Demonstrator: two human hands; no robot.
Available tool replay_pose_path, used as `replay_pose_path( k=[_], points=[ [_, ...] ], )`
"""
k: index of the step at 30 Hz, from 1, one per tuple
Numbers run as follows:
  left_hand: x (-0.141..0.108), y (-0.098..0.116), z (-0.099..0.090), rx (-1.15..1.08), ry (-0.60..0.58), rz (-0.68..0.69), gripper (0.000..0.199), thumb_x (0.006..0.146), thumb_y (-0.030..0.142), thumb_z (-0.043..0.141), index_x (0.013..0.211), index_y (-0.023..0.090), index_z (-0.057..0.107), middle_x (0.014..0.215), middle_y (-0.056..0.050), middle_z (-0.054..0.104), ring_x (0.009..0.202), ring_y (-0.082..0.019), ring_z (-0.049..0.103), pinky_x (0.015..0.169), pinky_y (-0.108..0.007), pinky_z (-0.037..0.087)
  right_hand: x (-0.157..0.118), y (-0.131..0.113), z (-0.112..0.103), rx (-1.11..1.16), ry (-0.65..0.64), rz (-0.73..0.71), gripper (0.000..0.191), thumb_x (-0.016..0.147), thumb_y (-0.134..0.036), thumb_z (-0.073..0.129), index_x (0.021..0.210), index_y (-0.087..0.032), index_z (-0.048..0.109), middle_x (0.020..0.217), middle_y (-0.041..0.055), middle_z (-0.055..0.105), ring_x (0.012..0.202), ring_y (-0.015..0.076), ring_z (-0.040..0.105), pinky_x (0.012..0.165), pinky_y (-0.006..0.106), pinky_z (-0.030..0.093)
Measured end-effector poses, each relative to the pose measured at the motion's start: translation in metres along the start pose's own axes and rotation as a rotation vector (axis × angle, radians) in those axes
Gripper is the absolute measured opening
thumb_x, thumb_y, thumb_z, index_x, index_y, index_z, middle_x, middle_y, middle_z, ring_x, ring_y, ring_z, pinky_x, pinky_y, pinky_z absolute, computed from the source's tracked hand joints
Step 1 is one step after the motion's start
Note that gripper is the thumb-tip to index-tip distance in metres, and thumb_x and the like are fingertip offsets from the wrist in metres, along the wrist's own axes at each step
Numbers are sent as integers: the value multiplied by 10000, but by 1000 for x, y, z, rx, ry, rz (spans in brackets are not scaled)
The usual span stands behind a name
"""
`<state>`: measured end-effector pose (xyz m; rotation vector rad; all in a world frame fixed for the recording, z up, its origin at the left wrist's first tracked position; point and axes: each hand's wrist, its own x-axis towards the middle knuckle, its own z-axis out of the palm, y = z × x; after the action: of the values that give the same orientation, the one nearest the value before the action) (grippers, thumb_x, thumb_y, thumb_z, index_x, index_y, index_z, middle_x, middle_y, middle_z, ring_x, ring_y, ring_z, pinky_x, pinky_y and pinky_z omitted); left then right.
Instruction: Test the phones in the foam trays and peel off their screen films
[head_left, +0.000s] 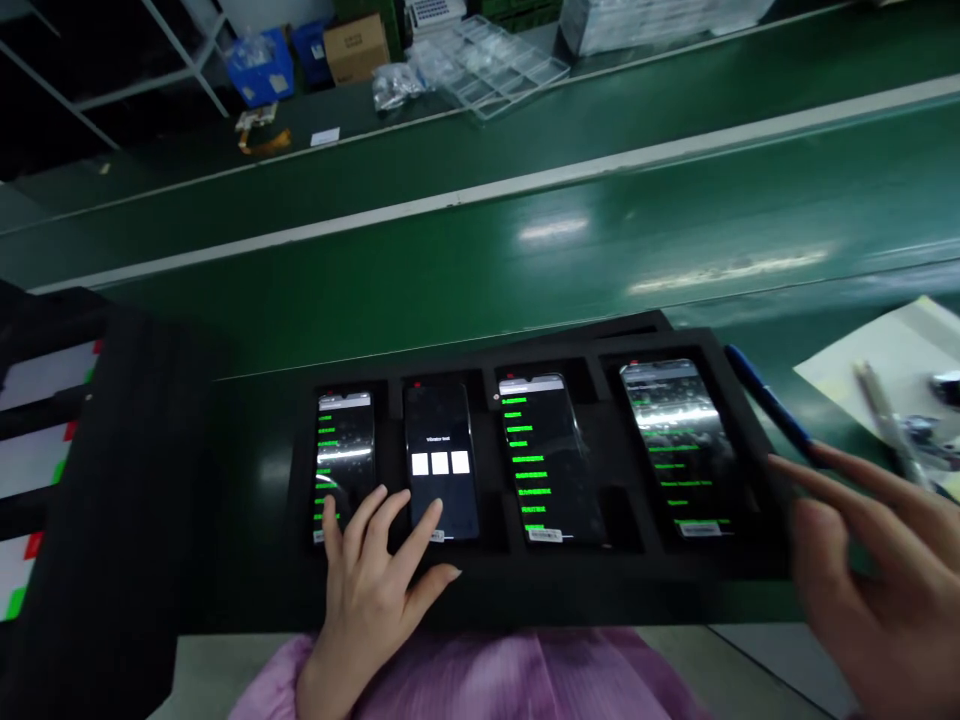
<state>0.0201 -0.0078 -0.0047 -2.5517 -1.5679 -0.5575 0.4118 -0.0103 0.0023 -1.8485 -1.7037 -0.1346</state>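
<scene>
Dressed in a purple garment (517, 680), ranging from pale lilac to deeper violet, with soft streaks and folds in the fabric. Fitted on the left with a loose, puffed-looking sleeve (274, 685) in matching lilac, visible beside the wrist. Bare at the left hand (375, 575) and the right hand (877, 560), with slender, tapering fingers. Blurred on the right, with fine detail there unreadable

You are showing one left hand (379, 585) and one right hand (881, 560), two in all. One black tray (493, 485) is carrying four phones (553, 465); three are displaying green lists (532, 460), one is displaying three white squares (439, 463). One blue pen (769, 402) is lying out. Three white panels (34, 462) are showing three red corners (71, 430), three green corners (59, 470). Two blue bins (260, 72), one cardboard box (355, 50) are standing.
</scene>
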Motion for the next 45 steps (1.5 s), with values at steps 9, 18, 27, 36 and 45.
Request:
replay_pose_path(
  k=[9, 18, 27, 36, 45],
  points=[
    [0, 5, 0, -33, 15, -67, 369, 1071, 474, 557, 1318, 291, 761, 1320, -105, 666, 1367, -283, 517, 1362, -593, 80, 5, 32, 19, -45, -145, 30, 353, 1100, -469, 498, 1290, -302, 745, 1538, 98, 614, 1297, 458, 656, 983, 608, 567],
    [31, 8, 2, -8, 51, 10, 366, 1034, 479, 635, 1296, 255, 758, 1374, -151, 649, 1396, -342, 514, 1314, -708, 134, 19, 37, 23, 241, -188, 251, 477, 1083, -598, 496, 1159, -255, 818, 1423, 148, 698, 1380, 405, 625, 1020, 556, 579],
    [26, -3, 16, -24, 192, 55, 545, 965, 424, 736, 1455, 206, 639, 1297, -172, 692, 1315, -368, 603, 1305, -681, 229, 7, 17, 15, 191, -13, 20, 300, 1082, -347, 532, 1144, -285, 819, 1525, 80, 628, 1335, 310, 632, 1096, 524, 532],
    [-12, -38, 6, 106, 145, -9, 674, 924, 377, 789, 1549, 240, 577, 1276, -180, 687, 1262, -377, 629, 1306, -679, 228, -6, 15, 7, 179, 4, -306, 321, 1090, -237, 486, 1219, -220, 779, 1463, 118, 644, 1276, 317, 617, 1029, 497, 531],
    [-10, -37, 9, 35, 191, 6, 613, 949, 348, 752, 1519, 179, 603, 1284, -197, 663, 1263, -356, 616, 1323, -643, 206, -17, 12, -1, 89, 22, -286, 322, 1118, -269, 449, 1218, -203, 749, 1424, 159, 650, 1231, 344, 624, 980, 529, 506]
  ],
)
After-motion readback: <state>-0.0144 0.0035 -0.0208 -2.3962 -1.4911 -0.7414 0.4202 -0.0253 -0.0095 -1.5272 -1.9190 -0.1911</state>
